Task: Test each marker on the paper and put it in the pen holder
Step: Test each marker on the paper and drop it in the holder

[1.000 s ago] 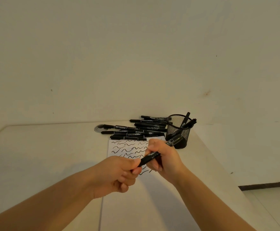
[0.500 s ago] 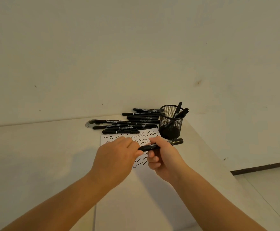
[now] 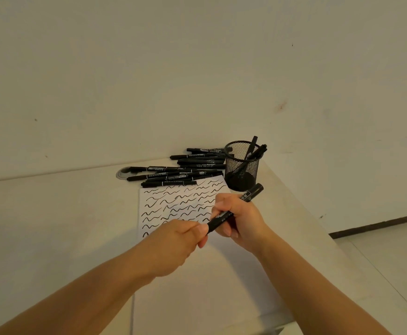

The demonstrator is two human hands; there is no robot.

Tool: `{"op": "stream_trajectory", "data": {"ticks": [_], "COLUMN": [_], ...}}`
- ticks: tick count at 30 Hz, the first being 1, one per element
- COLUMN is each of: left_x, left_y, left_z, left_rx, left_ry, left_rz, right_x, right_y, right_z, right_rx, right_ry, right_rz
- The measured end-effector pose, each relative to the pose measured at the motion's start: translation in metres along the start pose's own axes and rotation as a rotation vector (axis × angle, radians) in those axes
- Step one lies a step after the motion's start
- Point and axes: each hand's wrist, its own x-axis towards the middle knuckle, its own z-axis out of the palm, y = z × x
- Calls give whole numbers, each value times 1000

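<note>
The black marker (image 3: pixel 234 209) is held in the air just above the lower right part of the paper (image 3: pixel 173 201), slanting from its near end by the person's left fingers up toward the mesh pen holder (image 3: pixel 241 165). It looks like a light, stiff plastic barrel, smooth enough to slip if pulled hard, so I judge the sensible hold is round the middle of the barrel with the other hand pinching the cap end. That is roughly how it is taken: the right hand (image 3: pixel 238 221) has its fingers curled round the middle of the barrel, and the left hand (image 3: pixel 178 243) pinches the near end between thumb and fingertips, where a cap probably sits, though the fingers hide that end and I cannot tell whether it is on or off. The paper is covered in rows of wavy test strokes over its far half. Beyond it lies a pile of untested markers (image 3: pixel 180 170) on the table (image 3: pixel 52 226), and a few markers stand leaning in the holder, just beside the paper's far right corner.
</note>
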Motion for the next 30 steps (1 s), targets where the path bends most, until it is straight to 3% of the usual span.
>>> {"op": "stream_trajectory", "data": {"ticks": [5, 9, 12, 14, 17, 21, 24, 28, 30], "left_x": [-7, -9, -17, -19, -5, 23, 32, 41, 41], "left_y": [0, -2, -15, -26, -36, -36, -44, -54, -59], "left_z": [-7, -7, -22, -39, -51, -24, -8, -2, -3], "left_rx": [-510, -702, -788, -867, -540, 50, 313, 372, 380], "left_ry": [-287, -447, -465, -255, 148, 372, 424, 383, 384], "left_rz": [-178, -235, -276, -329, -270, 25, 161, 167, 164], "right_x": [1, -3, -8, -9, 0, 10, 3, 2, 3], "right_y": [1, -4, -27, -43, -34, -10, 2, 7, 8], "right_z": [-2, 7, -24, -55, -54, -44, -59, -64, -61], "right_rx": [0, -17, 309, 404, 29, -476, -555, -605, -632], "right_ry": [-101, -152, 207, 401, 467, 440, 535, 640, 570], "right_rz": [-44, -107, -183, -257, -209, -95, -111, -92, -88]}}
